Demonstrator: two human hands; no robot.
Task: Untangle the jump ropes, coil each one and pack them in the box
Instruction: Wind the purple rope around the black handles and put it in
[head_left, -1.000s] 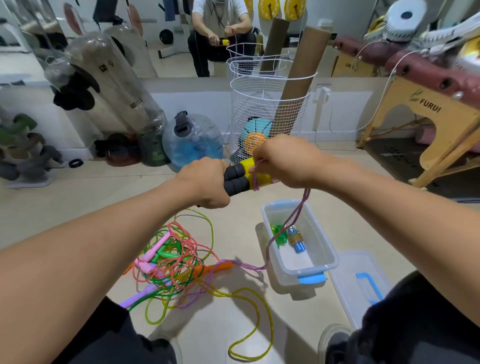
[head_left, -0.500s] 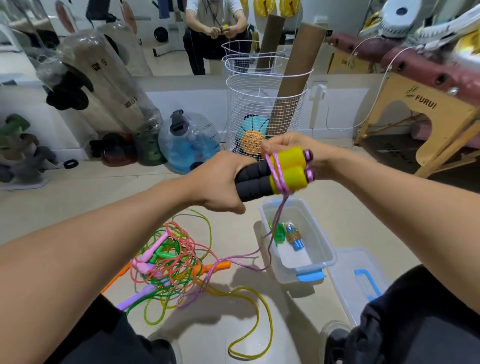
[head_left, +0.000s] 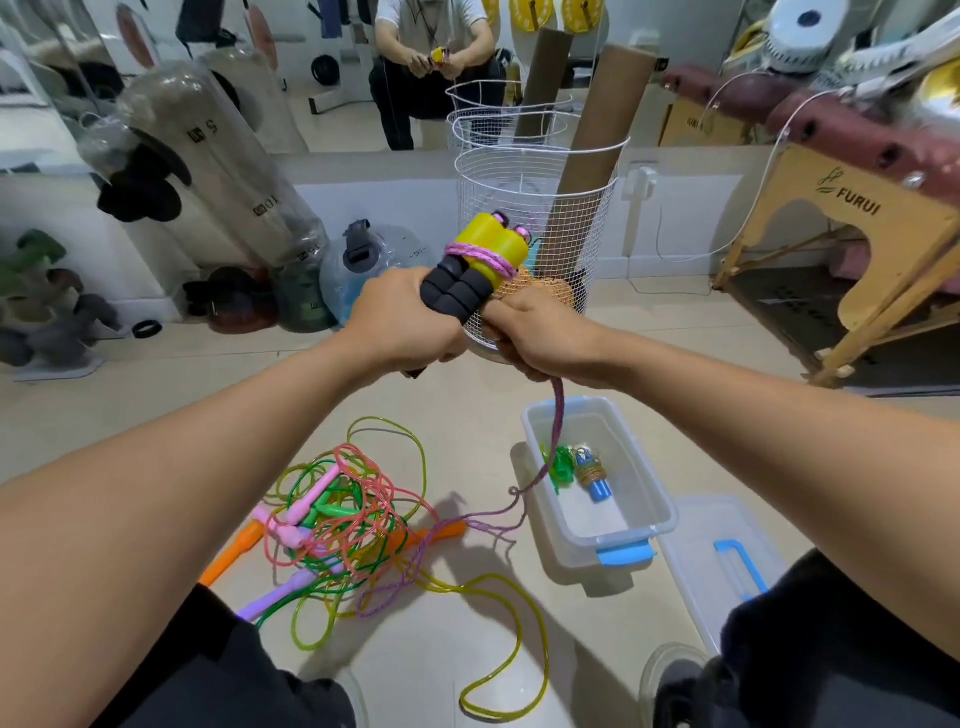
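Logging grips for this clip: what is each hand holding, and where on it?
Left hand grips the two handles by their black foam ends. Right hand grips the purple rope just below them.

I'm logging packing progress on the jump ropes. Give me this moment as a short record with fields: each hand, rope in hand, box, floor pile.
left hand: grips the two black-and-yellow handles, held side by side
right hand: holds the purple cord below the handles
cord: a few turns wrapped round the handles, the rest trailing to the floor
box: open, one coiled rope with blue handles inside
lid: on the floor beside the box
floor pile: several coloured ropes, tangled
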